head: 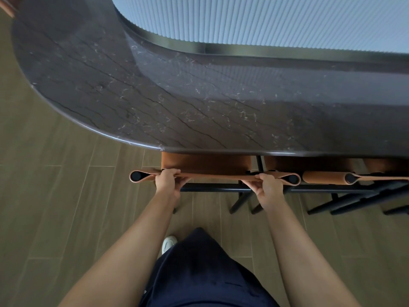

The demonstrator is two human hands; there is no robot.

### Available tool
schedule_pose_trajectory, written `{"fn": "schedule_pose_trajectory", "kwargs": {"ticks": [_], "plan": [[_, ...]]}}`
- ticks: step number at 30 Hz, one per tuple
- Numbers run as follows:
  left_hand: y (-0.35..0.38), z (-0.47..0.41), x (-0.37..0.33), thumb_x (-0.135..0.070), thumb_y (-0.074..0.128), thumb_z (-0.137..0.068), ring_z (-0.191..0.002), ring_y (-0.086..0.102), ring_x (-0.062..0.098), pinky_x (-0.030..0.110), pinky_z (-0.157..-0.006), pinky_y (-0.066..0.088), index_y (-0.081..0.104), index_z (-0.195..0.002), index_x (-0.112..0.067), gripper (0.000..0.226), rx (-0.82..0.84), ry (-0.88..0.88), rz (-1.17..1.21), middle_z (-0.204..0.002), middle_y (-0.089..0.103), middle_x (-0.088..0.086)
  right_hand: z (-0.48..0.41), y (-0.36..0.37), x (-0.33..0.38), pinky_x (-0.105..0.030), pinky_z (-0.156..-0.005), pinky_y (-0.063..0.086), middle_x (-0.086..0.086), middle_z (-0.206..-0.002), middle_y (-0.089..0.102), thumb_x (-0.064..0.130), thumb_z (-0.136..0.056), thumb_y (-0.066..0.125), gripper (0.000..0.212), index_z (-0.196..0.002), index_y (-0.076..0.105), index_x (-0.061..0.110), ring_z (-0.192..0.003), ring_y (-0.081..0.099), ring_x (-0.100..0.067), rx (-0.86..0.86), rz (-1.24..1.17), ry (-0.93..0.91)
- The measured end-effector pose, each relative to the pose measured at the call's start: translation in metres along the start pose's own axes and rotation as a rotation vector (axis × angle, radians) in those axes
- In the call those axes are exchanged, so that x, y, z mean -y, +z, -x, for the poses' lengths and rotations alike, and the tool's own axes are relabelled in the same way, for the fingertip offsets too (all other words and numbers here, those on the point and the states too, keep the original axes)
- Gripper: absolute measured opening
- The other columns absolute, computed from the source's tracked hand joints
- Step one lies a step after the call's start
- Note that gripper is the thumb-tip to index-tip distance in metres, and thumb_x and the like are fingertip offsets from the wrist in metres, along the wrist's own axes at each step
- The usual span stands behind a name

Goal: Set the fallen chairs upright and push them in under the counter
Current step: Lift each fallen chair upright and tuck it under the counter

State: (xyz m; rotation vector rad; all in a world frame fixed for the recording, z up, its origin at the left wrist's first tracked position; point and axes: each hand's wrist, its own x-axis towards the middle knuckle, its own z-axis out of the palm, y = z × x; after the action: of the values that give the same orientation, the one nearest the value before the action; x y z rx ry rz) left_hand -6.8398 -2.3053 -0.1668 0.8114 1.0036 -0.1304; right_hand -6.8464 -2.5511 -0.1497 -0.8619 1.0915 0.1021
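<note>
A chair with a tan leather seat and backrest on a black frame stands upright, its seat partly under the dark marble counter. My left hand grips the top edge of its leather backrest near the left post. My right hand grips the same backrest near the right post. Most of the seat is hidden beneath the counter edge.
A second matching chair stands upright just to the right, also tucked under the counter, with more black legs beyond it. A ribbed pale wall rises behind the counter. Wood-plank floor lies open to the left and behind me.
</note>
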Motion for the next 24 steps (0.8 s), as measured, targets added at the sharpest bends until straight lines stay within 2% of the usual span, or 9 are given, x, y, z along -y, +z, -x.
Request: {"fn": "schedule_pose_trajectory", "kwargs": {"ticks": [4,6,10,14,17,20,22,24], "plan": [[0.0,-0.001,0.001,0.016,0.047,-0.084,-0.079,0.065,0.031,0.046,-0.066,0.06,0.046,-0.103,-0.002,0.026,-0.049,0.033,0.045,-0.091,0.057,0.017,-0.004,0.0,0.001,-0.044,-0.055,0.06,-0.022,-0.103,0.06,-0.015,-0.09,0.048,0.021,-0.097,0.049,0.005,-0.088,0.066,-0.037,0.049,-0.018,0.013],[0.002,-0.004,0.002,0.016,0.047,-0.083,-0.075,0.063,0.028,0.045,-0.061,0.061,0.047,-0.098,-0.003,0.024,-0.066,0.04,0.053,-0.085,0.056,0.016,-0.01,0.001,0.002,-0.045,-0.055,0.059,-0.024,-0.108,0.058,-0.017,-0.089,0.048,0.023,-0.098,0.048,0.004,-0.091,0.064,-0.039,0.054,-0.048,0.016],[0.004,-0.007,-0.001,0.017,0.047,-0.083,-0.075,0.062,0.028,0.042,-0.057,0.059,0.048,-0.094,-0.002,0.022,-0.07,0.03,0.038,-0.082,0.056,0.016,-0.015,0.007,0.003,-0.046,-0.062,0.058,-0.027,-0.118,0.056,-0.018,-0.088,0.049,0.039,-0.122,0.045,0.002,-0.091,0.063,-0.038,0.016,-0.038,0.03],[0.002,-0.005,-0.003,0.018,0.045,-0.081,-0.075,0.061,0.029,0.041,-0.053,0.059,0.048,-0.086,-0.003,0.021,-0.078,0.03,0.037,-0.084,0.055,0.016,-0.012,0.006,0.004,-0.044,-0.053,0.059,-0.025,-0.115,0.057,-0.017,-0.089,0.05,0.031,-0.109,0.045,0.007,-0.088,0.065,-0.037,0.019,-0.003,0.036],[-0.003,-0.002,0.004,0.018,0.042,-0.08,-0.075,0.06,0.03,0.038,-0.051,0.058,0.048,-0.087,-0.002,0.022,-0.076,0.039,0.024,-0.084,0.054,0.014,-0.012,0.002,0.003,-0.044,-0.054,0.059,-0.026,-0.115,0.058,-0.016,-0.089,0.048,0.023,-0.098,0.047,0.005,-0.089,0.065,-0.037,0.033,0.036,0.036],[-0.01,0.005,0.012,0.018,0.042,-0.081,-0.08,0.06,0.031,0.043,-0.06,0.059,0.047,-0.098,-0.003,0.027,-0.063,0.062,0.027,-0.088,0.053,0.015,-0.009,-0.003,-0.001,-0.045,-0.059,0.06,-0.026,-0.117,0.06,-0.015,-0.09,0.046,0.03,-0.113,0.048,0.005,-0.092,0.067,-0.038,0.044,0.067,0.038],[-0.015,0.008,0.018,0.018,0.041,-0.082,-0.078,0.059,0.031,0.044,-0.062,0.059,0.046,-0.094,-0.003,0.025,-0.055,0.079,0.047,-0.086,0.052,0.015,-0.008,-0.006,-0.003,-0.045,-0.057,0.06,-0.026,-0.119,0.06,-0.014,-0.09,0.045,0.038,-0.124,0.047,0.004,-0.095,0.066,-0.038,0.046,0.072,0.032],[-0.021,0.011,0.022,0.019,0.041,-0.082,-0.077,0.058,0.032,0.045,-0.062,0.06,0.046,-0.096,-0.002,0.026,-0.035,0.096,0.071,-0.083,0.052,0.014,-0.007,-0.007,-0.006,-0.045,-0.056,0.06,-0.025,-0.119,0.06,-0.014,-0.091,0.045,0.04,-0.126,0.046,0.004,-0.095,0.066,-0.038,0.042,0.085,0.033]]}}
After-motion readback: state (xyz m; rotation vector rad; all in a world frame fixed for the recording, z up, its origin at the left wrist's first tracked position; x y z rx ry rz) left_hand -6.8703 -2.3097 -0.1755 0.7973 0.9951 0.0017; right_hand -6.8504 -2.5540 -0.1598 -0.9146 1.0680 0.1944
